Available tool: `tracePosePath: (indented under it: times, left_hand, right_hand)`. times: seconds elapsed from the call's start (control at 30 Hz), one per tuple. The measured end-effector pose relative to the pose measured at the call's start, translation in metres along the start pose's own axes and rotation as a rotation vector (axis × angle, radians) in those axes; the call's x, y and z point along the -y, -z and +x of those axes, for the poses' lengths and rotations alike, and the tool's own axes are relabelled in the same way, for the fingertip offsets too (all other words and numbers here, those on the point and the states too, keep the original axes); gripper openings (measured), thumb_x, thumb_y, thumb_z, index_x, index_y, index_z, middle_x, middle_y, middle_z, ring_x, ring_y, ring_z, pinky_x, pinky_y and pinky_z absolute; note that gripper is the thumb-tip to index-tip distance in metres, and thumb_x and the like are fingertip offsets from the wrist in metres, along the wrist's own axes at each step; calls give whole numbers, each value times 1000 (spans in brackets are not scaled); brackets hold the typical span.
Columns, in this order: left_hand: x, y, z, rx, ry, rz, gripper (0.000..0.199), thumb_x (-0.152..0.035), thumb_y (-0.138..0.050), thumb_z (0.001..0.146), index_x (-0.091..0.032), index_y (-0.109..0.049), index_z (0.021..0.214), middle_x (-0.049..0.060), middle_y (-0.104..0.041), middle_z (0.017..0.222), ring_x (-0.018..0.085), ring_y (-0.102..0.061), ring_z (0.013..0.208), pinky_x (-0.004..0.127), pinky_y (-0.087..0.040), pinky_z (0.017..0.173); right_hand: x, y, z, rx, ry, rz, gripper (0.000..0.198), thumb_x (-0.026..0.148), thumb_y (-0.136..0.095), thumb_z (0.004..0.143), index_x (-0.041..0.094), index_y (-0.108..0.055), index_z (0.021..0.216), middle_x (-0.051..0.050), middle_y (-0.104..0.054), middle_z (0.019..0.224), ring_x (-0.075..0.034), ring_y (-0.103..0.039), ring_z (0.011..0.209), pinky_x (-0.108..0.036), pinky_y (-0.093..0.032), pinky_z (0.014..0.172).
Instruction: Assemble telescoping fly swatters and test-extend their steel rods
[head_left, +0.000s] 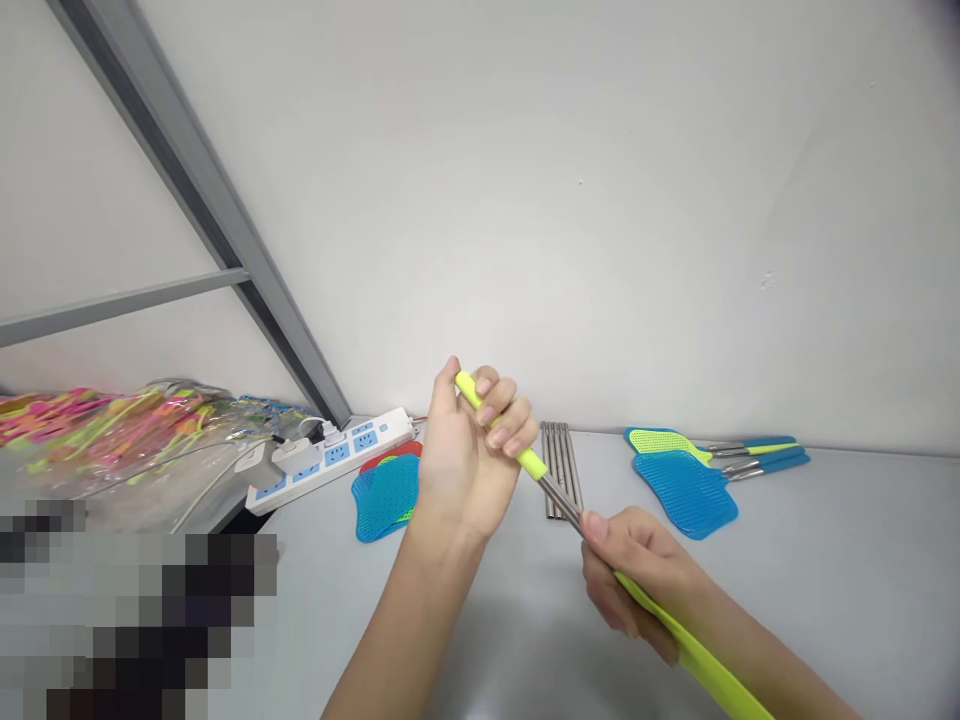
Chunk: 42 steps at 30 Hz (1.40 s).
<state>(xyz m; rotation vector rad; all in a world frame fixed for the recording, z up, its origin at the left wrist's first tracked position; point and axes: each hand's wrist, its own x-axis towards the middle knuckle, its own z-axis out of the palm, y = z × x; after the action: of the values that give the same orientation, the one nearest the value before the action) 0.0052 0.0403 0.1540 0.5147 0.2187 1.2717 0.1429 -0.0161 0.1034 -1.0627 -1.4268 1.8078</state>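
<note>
The swatter (pixel 534 464) should be light and easy to manage: its steel rod (pixel 556 494) looks stiff and probably slick, while the lime grip (pixel 466 386), smooth and perhaps a little soft, likely gives fingers better purchase. The lime head (pixel 701 660) seems thin and bendy, so it would flex if pushed, though little about it looks fragile. The firmest places to take hold are the grip and the rod near where the head starts; the head itself would make a floppy handle. Both hands are closed on it, a stretch of bare rod between them: the left hand (pixel 471 455) curls its fingers round the grip with the thumb up by its rounded end, and the right hand (pixel 637 570) pinches the lower rod and the narrow top of the head. The swatter is held aslant above the desk (pixel 862 580), in front of some loose steel tubes (pixel 556 455), its head running down out of view along the right forearm. It is bright lime at both ends with dull grey metal between, and the head shows nearly edge-on, so its face cannot be made out.
</note>
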Motion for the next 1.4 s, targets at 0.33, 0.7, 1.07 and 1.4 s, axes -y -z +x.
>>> tracePosePath:
  times: [0.33, 0.7, 1.07, 1.4]
  left_hand:
    - [-1, 2, 3, 51, 197, 134, 27, -29, -28, 86, -15, -45, 71, -5, -27, 54, 5, -27, 39, 18, -32, 39]
    - [28, 8, 14, 181, 256, 83, 29, -36, -31, 85, -17, -35, 64, -8, -10, 50, 3, -6, 35, 13, -11, 30]
    - [34, 10, 14, 295, 290, -192, 34, -38, -19, 87, -17, -33, 64, -8, -10, 46, 3, -2, 35, 14, -6, 30]
    - [42, 11, 15, 261, 238, -198, 32, -34, -22, 88, -17, -36, 64, -8, -12, 46, 4, -5, 34, 12, -11, 28]
  right_hand:
    - [-13, -4, 10, 296, 88, 199, 30, 35, -42, 81, 12, -56, 70, -2, -56, 56, -12, -54, 58, -23, -37, 57]
    - [-24, -26, 9, 8, 76, 365, 30, 43, -35, 83, 17, -41, 68, 10, -23, 42, -8, -51, 37, -16, -30, 41]
    - [-21, -27, 3, 16, 91, 503, 30, 41, -42, 80, 17, -38, 63, 10, -30, 44, -3, -32, 31, -21, -41, 41]
    - [-10, -20, 1, 43, 70, 497, 26, 39, -39, 82, 18, -37, 65, 11, -29, 40, -3, -27, 29, -20, -41, 36]
